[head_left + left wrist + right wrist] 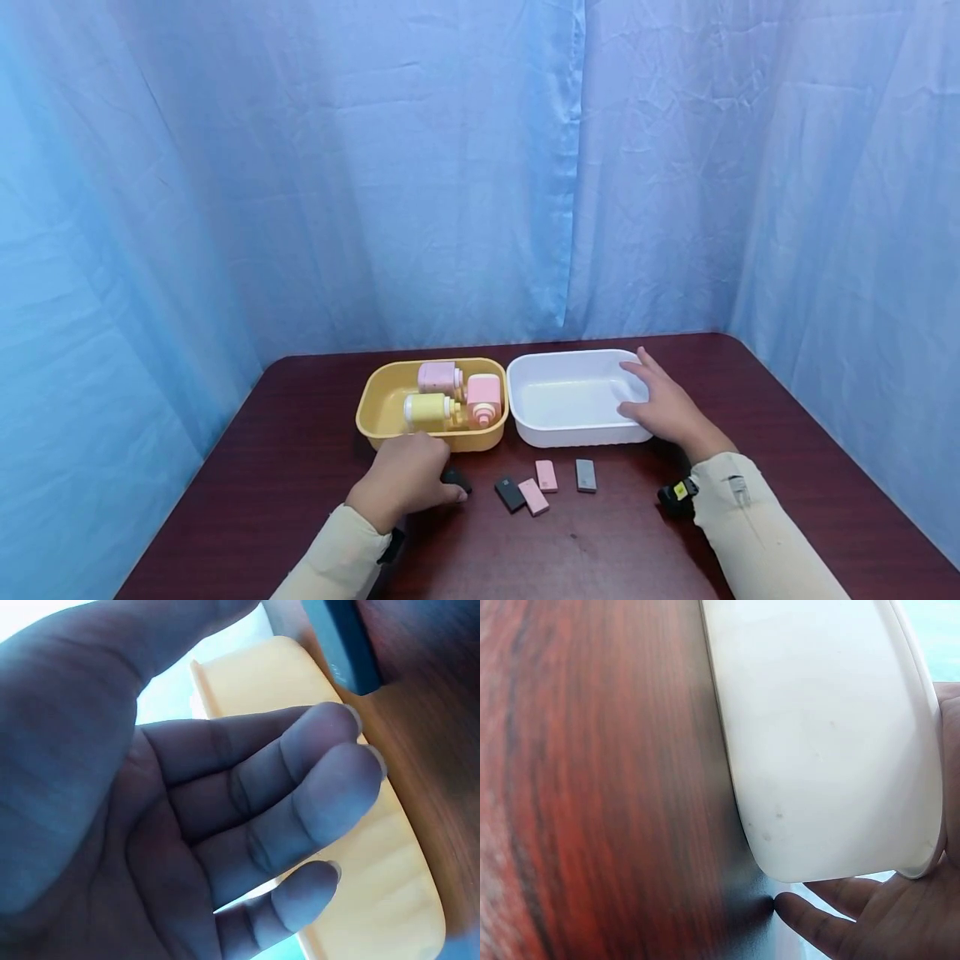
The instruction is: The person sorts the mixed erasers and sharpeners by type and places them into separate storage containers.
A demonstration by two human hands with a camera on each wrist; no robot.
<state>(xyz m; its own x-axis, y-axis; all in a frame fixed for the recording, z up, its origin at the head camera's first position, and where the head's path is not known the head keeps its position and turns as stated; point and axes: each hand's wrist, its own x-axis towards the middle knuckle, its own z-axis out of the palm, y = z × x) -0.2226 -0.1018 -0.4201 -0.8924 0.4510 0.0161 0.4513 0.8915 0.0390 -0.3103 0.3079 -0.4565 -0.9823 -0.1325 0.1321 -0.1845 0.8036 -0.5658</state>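
Observation:
My left hand (420, 477) hovers low over the dark wooden table (600, 542), just in front of the yellow tub (375, 417). Its fingers (322, 772) are loosely curled with nothing between them. A small black block (456, 479) lies right at the fingertips, and it shows as a dark block (349, 645) beyond them in the left wrist view. My right hand (647, 398) rests with spread, straight fingers on the right rim of the white tub (540, 433). The thumb (817, 919) sits against the tub's outer corner (817, 772).
The yellow tub holds two pink pieces (441, 377) (483, 398) and a pale yellow one (429, 408). In front of the tubs lie a black block (510, 493), two pink blocks (533, 497) (546, 476) and a grey one (585, 475). Blue curtains (480, 167) close in the table.

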